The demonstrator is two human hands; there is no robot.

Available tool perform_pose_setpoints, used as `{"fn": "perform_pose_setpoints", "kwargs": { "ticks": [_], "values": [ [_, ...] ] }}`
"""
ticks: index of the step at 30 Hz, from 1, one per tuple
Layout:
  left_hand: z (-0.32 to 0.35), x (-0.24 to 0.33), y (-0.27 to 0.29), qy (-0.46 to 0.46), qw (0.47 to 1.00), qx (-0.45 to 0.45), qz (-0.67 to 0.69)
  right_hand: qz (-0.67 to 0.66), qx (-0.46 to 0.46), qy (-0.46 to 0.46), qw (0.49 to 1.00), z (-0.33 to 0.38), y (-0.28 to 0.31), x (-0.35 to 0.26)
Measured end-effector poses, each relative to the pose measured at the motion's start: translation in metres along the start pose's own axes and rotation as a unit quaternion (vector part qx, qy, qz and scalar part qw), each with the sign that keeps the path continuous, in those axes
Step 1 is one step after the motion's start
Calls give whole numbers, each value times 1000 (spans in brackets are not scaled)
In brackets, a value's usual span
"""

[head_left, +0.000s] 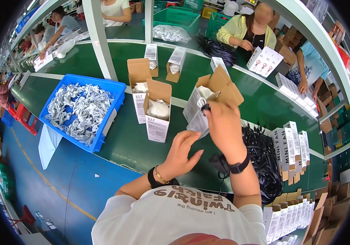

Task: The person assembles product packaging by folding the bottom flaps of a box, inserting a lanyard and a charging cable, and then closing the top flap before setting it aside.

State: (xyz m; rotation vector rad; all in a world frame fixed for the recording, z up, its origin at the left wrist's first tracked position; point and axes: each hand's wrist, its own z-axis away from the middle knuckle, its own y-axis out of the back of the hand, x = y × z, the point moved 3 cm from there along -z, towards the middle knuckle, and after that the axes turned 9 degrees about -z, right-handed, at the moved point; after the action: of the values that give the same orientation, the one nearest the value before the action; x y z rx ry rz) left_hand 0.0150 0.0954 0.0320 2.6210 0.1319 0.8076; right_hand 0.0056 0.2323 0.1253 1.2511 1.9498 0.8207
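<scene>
My right hand is closed over the opening of an upright white carton with raised brown flaps. Its fingertips pinch a small looped white cord with a dark piece beside it; the fingers partly hide both. My left hand is at the carton's near lower side, fingers apart, thumb spread, fingertips at or close to the carton. Whether they touch it I cannot tell. Left of it stand two more opened cartons, a front one and a rear one, each with a white wrapped item inside.
A blue bin of coiled white cables stands left on the green table. Black straps are piled right, beside closed white boxes. More cartons stand behind a frame post. Co-workers sit across the bench.
</scene>
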Motion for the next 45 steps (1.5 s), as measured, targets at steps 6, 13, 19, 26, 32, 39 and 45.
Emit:
{"fn": "perform_pose_setpoints", "kwargs": {
  "ticks": [6,13,19,26,32,39,45],
  "values": [
    [-14,-1,2,28,999,-24,11,-103,-41,63,992,50,21,-12],
    [-29,-5,-11,-38,986,-137,90,-183,-57,105,976,84,30,-12],
    [-24,19,-16,30,983,-127,130,-194,43,20,980,84,52,-11],
    [-21,19,-26,36,980,-151,124,-110,-141,-56,982,75,73,0],
    [-19,18,-28,20,979,-164,116,-61,-227,-33,972,58,79,-5],
    [-17,13,-24,24,979,-151,136,-14,-139,7,990,59,63,-14],
    [-14,9,-24,10,986,-118,118,-7,-213,-7,977,68,69,-33]
  ]
}}
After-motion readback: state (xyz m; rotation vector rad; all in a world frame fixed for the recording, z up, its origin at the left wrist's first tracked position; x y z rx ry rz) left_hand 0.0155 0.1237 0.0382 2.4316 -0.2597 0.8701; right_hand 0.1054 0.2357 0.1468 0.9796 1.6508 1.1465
